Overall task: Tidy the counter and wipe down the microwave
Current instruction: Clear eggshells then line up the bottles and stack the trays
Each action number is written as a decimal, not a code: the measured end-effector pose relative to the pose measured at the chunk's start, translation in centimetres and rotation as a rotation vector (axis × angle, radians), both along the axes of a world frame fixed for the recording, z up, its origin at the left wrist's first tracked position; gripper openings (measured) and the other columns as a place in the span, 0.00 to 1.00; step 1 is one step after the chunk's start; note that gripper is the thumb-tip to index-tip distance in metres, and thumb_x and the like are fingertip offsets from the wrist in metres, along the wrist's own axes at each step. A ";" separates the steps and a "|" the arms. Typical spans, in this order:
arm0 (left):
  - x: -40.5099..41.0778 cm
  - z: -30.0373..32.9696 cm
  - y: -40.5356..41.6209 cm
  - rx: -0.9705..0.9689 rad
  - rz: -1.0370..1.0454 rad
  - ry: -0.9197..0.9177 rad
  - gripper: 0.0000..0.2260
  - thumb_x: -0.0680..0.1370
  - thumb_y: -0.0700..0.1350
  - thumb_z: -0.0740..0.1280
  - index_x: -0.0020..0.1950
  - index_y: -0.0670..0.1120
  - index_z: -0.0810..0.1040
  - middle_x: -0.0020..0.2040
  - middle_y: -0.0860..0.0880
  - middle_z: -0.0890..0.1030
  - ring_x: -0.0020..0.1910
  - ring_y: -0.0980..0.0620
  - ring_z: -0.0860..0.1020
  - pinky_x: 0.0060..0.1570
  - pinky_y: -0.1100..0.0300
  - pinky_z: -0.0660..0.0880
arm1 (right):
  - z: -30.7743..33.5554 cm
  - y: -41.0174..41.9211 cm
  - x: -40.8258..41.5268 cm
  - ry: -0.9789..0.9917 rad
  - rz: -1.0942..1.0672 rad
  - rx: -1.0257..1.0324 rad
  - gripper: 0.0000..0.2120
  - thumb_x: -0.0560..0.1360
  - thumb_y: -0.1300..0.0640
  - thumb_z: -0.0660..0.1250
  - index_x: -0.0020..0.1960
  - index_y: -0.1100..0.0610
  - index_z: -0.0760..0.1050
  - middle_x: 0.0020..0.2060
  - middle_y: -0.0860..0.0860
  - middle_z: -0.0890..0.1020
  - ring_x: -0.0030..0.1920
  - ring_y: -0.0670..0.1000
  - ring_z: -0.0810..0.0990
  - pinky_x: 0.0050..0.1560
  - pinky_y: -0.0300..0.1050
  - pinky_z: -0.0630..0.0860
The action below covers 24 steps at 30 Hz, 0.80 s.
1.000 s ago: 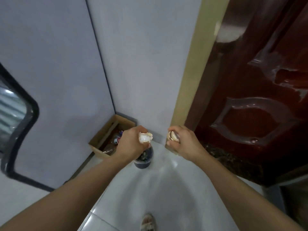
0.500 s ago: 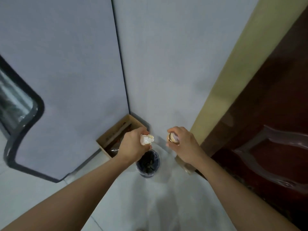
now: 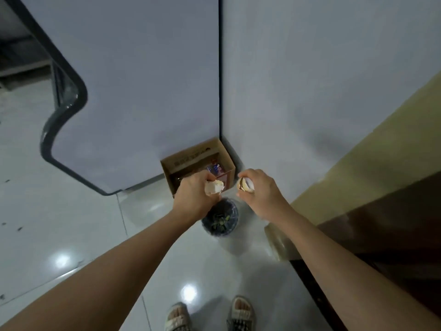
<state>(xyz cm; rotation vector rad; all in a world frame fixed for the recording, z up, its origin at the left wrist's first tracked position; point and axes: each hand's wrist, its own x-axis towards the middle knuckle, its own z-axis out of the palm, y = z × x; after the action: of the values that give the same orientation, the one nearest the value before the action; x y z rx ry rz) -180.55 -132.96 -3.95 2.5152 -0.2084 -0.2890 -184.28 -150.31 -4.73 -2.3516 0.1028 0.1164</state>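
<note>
From the head camera, looking down at a glossy white tiled floor in a corner: the left hand has its fingers clenched around a crumpled white wad of paper, held above a small round dark bin on the floor. The right hand grips a small rounded cream-and-brown scrap, just beside the left. An open brown cardboard box sits in the wall corner behind the bin. Two sandalled feet show below.

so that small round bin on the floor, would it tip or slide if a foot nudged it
Probably slides easily: the small round bin stands on glossy floor tiles that mirror the lights. It looks light, holding only loose scraps. Being narrow, it might tip if nudged near the rim.
</note>
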 end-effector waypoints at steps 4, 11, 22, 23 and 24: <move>0.5 -4.2 -1.1 0.021 0.053 0.028 0.16 0.68 0.48 0.75 0.54 0.49 0.78 0.53 0.49 0.82 0.50 0.50 0.79 0.44 0.60 0.74 | -4.5 -0.6 1.4 0.033 0.040 -0.013 0.18 0.71 0.58 0.72 0.59 0.57 0.74 0.55 0.56 0.76 0.54 0.54 0.76 0.52 0.40 0.68; 2.4 -15.2 -0.8 0.038 0.118 0.108 0.18 0.69 0.48 0.75 0.57 0.49 0.77 0.53 0.50 0.81 0.50 0.51 0.78 0.45 0.60 0.75 | -14.4 -0.8 4.0 0.137 0.041 -0.024 0.18 0.71 0.57 0.72 0.60 0.55 0.73 0.52 0.51 0.74 0.53 0.52 0.75 0.49 0.37 0.65; 5.4 -37.2 -0.1 0.042 0.103 0.137 0.18 0.69 0.46 0.75 0.58 0.50 0.77 0.55 0.50 0.81 0.53 0.51 0.77 0.46 0.63 0.71 | -35.6 0.7 7.1 0.188 0.038 -0.047 0.21 0.72 0.55 0.71 0.63 0.55 0.71 0.56 0.53 0.75 0.55 0.52 0.75 0.50 0.37 0.65; 5.7 -38.8 -0.1 0.045 0.095 0.129 0.19 0.69 0.46 0.75 0.58 0.49 0.77 0.55 0.50 0.81 0.53 0.50 0.77 0.46 0.63 0.71 | -37.3 0.8 7.3 0.187 0.047 -0.056 0.21 0.72 0.54 0.71 0.63 0.55 0.71 0.56 0.53 0.75 0.55 0.52 0.75 0.50 0.37 0.65; 5.9 -40.7 -0.1 0.046 0.090 0.119 0.19 0.68 0.45 0.76 0.58 0.49 0.77 0.55 0.49 0.80 0.53 0.50 0.77 0.46 0.62 0.71 | -39.3 1.0 7.4 0.186 0.058 -0.066 0.21 0.72 0.54 0.71 0.63 0.54 0.71 0.57 0.53 0.75 0.56 0.52 0.74 0.50 0.37 0.65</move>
<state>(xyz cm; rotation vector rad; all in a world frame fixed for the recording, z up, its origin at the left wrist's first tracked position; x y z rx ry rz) -174.68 -133.06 -44.63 2.5346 -0.0418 -0.4103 -176.89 -149.32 -44.00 -2.4064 0.1303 0.3656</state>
